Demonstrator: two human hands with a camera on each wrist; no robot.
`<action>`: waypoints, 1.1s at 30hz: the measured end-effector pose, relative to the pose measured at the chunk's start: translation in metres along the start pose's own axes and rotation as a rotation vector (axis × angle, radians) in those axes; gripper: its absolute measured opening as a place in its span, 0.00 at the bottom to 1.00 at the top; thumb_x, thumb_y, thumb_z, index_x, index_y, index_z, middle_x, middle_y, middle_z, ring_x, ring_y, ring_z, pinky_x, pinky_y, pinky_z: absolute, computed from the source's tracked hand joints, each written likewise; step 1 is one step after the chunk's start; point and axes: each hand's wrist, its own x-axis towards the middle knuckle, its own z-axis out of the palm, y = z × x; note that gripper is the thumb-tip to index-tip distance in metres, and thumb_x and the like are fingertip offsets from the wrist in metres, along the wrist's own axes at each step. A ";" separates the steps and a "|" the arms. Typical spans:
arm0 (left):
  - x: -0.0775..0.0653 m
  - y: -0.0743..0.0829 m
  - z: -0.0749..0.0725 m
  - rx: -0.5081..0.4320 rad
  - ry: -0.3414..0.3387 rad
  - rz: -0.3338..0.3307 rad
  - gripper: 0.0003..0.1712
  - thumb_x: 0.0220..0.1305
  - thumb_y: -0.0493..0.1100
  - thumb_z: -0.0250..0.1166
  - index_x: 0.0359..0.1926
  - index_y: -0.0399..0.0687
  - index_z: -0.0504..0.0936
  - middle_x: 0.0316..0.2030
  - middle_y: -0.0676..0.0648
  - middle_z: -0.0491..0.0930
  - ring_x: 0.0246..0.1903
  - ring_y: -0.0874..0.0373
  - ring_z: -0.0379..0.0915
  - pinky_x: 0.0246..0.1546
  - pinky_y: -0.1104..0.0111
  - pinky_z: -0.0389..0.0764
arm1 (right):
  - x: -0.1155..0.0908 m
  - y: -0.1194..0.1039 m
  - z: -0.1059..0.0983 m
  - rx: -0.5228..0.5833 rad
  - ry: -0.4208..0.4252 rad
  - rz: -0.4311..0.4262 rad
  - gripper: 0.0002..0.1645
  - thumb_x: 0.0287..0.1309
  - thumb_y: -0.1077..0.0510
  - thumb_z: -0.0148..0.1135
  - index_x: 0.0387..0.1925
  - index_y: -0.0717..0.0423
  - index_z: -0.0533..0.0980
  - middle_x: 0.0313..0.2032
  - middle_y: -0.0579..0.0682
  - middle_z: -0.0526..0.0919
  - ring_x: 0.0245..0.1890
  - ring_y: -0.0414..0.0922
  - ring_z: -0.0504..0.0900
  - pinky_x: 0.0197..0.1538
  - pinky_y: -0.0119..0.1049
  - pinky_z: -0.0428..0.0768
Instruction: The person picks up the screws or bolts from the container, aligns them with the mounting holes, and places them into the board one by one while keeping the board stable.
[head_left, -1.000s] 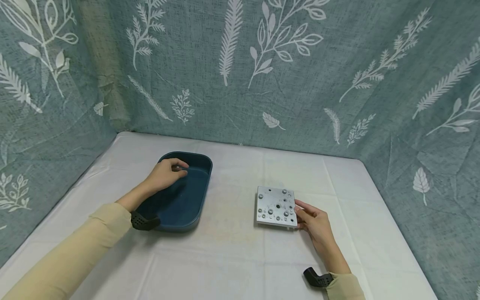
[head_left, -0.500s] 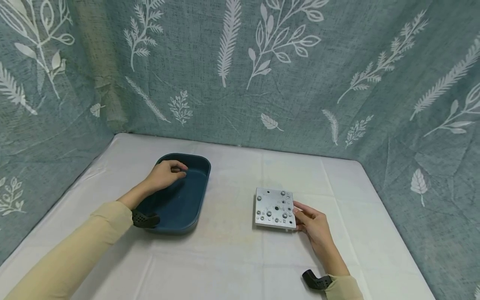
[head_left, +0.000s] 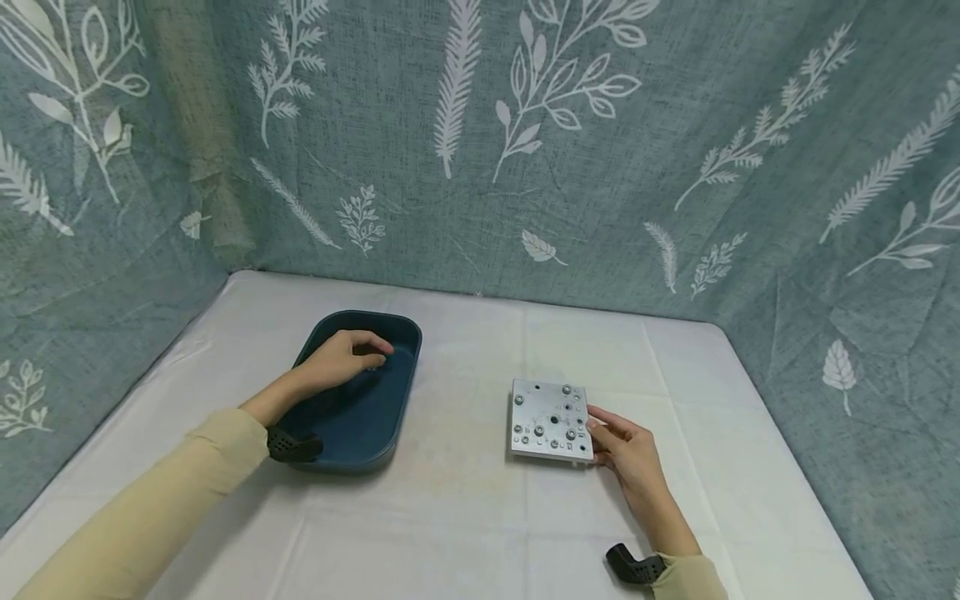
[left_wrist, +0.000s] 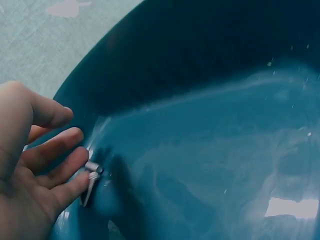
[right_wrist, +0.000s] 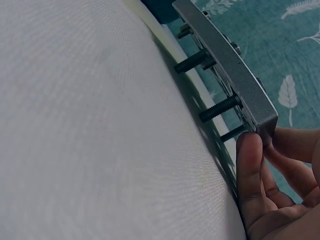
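Observation:
My right hand (head_left: 632,457) pinches a square silver metal plate (head_left: 551,417) by its right edge, thumb on one face and fingers on the other. Several screws sit in the plate, and in the right wrist view their threaded shanks (right_wrist: 220,108) stick out from its underside toward the white cloth. Over a dark blue tray (head_left: 397,417) hovers my left hand (head_left: 337,362), fingers loosely bent with a gap between thumb and forefinger. Small metal screws (left_wrist: 91,186) show on the tray bottom just beyond the left fingertips.
A white cloth (head_left: 457,517) covers the table under tray and plate. Blue-green curtains (head_left: 420,217) with white leaf prints hang behind and at both sides. Each wrist wears a black camera mount (head_left: 637,567).
My left hand has shifted slightly to the right and down inside the tray. The right hand keeps its hold on the plate; the head view has moved a little.

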 end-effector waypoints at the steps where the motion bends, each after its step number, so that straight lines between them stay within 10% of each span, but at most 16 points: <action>1: 0.000 0.001 0.001 -0.003 -0.010 0.011 0.15 0.71 0.38 0.60 0.55 0.35 0.80 0.51 0.38 0.79 0.46 0.47 0.78 0.47 0.54 0.79 | 0.000 0.000 0.000 0.001 -0.001 0.000 0.21 0.64 0.63 0.63 0.59 0.62 0.77 0.40 0.56 0.84 0.30 0.45 0.81 0.29 0.31 0.81; 33: 0.029 0.012 0.029 0.117 -0.039 0.038 0.17 0.53 0.29 0.72 0.45 0.32 0.81 0.36 0.43 0.82 0.35 0.53 0.81 0.34 0.64 0.82 | 0.001 0.000 -0.001 0.010 -0.015 -0.007 0.22 0.64 0.63 0.63 0.60 0.62 0.76 0.39 0.55 0.84 0.29 0.44 0.82 0.28 0.31 0.81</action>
